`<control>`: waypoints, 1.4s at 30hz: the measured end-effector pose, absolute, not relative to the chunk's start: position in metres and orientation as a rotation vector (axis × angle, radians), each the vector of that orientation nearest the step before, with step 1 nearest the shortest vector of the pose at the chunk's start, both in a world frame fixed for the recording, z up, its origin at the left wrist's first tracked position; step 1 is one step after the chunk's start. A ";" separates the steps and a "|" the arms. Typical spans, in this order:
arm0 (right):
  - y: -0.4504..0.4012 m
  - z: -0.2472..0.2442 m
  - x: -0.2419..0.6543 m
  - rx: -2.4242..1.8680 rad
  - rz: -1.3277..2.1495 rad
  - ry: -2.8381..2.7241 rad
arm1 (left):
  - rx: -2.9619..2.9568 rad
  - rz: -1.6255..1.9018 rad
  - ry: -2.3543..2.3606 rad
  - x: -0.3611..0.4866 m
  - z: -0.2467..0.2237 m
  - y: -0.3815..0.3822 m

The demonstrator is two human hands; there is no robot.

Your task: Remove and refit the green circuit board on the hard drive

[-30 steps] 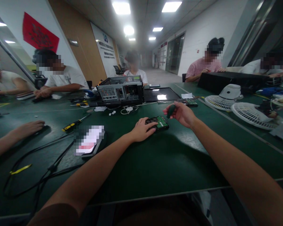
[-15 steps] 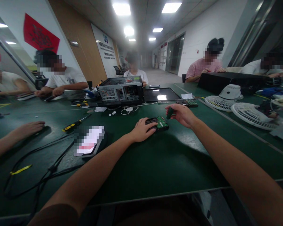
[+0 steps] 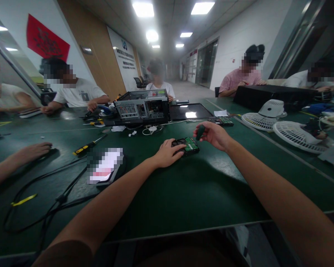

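While another person's hand (image 3: 35,149) rested at the far left of the green table (image 3: 183,196), a yellow-and-black screwdriver (image 3: 85,148) lay near it, with a phone-like device (image 3: 110,168) just beyond. An open computer case (image 3: 141,108) stood farther back. The left hand (image 3: 167,152) lay over the left end of a black drive with a green circuit board (image 3: 189,145) — whether its fingers gripped the drive, I could not tell. The drive sat flat on the table. A dark-handled driver (image 3: 200,130) slanted down to the drive's right end, gripped in the closed fingers of the right hand (image 3: 213,134) — its tip too small to make out. White fan parts (image 3: 288,135) lay farther right.
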State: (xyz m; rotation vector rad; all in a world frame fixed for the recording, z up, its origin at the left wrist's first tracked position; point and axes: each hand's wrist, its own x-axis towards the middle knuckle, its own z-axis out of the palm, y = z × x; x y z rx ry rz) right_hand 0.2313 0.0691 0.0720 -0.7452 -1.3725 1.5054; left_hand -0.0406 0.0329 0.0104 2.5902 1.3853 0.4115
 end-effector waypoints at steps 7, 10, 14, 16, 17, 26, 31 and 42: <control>0.069 0.070 0.231 -0.754 1.433 -1.446 | 2.594 0.414 1.398 -0.040 0.009 0.034; 0.069 0.070 0.232 -0.746 1.434 -1.444 | 2.594 0.413 1.394 -0.040 0.009 0.034; 0.070 0.069 0.232 -0.712 1.450 -1.449 | 2.592 0.405 1.386 -0.041 0.009 0.035; 0.069 0.069 0.232 -0.709 1.450 -1.459 | 2.590 0.397 1.392 -0.041 0.009 0.035; 0.069 0.068 0.231 -0.710 1.453 -1.459 | 2.587 0.394 1.396 -0.041 0.010 0.035; 0.070 0.070 0.229 -0.731 1.565 -1.329 | 2.576 0.384 1.388 -0.040 0.016 0.030; 0.067 0.072 0.229 -0.729 1.555 -1.342 | 2.579 0.397 1.382 -0.040 0.014 0.030; 0.065 0.073 0.229 -0.737 1.466 -1.446 | 2.594 0.400 1.392 -0.040 0.009 0.035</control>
